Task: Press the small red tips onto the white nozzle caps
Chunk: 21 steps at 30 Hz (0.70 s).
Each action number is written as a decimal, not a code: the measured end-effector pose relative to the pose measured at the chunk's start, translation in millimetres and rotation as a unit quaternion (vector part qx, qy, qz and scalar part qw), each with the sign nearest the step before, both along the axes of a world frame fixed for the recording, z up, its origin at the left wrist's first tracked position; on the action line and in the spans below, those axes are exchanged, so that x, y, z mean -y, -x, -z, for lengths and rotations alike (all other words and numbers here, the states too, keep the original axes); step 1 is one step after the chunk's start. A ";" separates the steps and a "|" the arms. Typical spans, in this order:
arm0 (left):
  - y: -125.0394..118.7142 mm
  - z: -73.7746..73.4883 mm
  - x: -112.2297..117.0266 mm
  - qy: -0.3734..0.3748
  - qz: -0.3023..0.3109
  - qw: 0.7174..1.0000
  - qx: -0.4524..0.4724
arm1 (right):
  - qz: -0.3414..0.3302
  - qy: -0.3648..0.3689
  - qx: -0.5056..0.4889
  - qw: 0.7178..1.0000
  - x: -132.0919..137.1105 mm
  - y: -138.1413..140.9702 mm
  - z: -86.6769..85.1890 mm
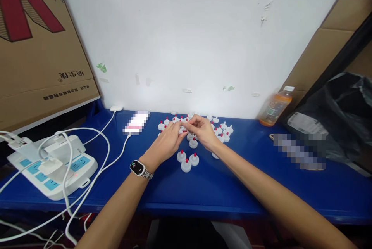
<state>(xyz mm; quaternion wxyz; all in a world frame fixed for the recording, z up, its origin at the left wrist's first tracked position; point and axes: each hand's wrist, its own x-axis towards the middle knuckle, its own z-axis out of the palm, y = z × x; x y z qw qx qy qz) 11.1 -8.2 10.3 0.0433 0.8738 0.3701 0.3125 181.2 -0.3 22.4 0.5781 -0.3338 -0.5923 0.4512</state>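
Our left hand (166, 143) and right hand (204, 130) meet fingertip to fingertip above the table (238, 187). Both are pinched narrow on what looks like one small cap (184, 128), held between them. The loose caps (186, 162) stand just beneath and behind, equally near both hands.

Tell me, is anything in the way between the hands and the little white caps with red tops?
No, nothing visible is in the way. The left hand and right hand meet right above the white caps on the blue table, and together they seem to pinch one small cap.
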 end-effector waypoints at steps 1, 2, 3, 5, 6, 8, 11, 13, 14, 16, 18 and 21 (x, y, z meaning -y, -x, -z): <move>0.3 0.2 0.2 0.008 0.005 1.000 0.013 | -0.008 0.002 0.000 1.000 0.1 -0.5 -1.2; 0.4 0.7 0.3 0.015 0.010 0.999 0.026 | -0.016 0.004 0.001 1.000 0.1 -1.1 -2.1; 0.1 1.4 0.4 0.022 0.015 0.999 0.037 | -0.023 0.007 0.000 1.000 0.3 -1.8 -2.7; -1.3 3.5 0.4 0.031 0.026 0.998 0.050 | -0.035 0.009 0.003 0.999 0.5 -4.0 -3.3; -2.4 4.5 0.2 0.032 0.029 0.998 0.051 | -0.039 0.008 0.009 0.999 0.2 -5.5 -3.6; -4.5 5.8 -0.9 0.028 0.019 0.998 0.049 | -0.048 -0.001 0.042 0.998 -3.1 -9.7 -4.6; -3.6 4.8 -4.7 0.017 -0.049 0.998 0.043 | -0.008 -0.044 0.128 0.991 -21.1 -16.9 -9.1; 1.4 2.8 -8.4 0.007 -0.103 0.994 0.042 | 0.073 -0.084 0.184 0.977 -43.8 -19.7 -14.2; 4.8 2.0 -10.4 0.001 -0.121 0.992 0.039 | 0.113 -0.098 0.215 0.965 -57.6 -19.8 -16.9; 11.5 1.2 -13.8 -0.003 -0.144 0.989 0.026 | 0.160 -0.107 0.297 0.935 -87.0 -16.7 -21.7; 15.9 1.7 -15.8 -0.001 -0.151 0.988 0.010 | 0.179 -0.102 0.386 0.899 -114.5 -10.2 -24.0; 16.4 3.6 -16.1 0.001 -0.149 0.989 0.000 | 0.178 -0.085 0.516 0.833 -144.4 1.2 -21.3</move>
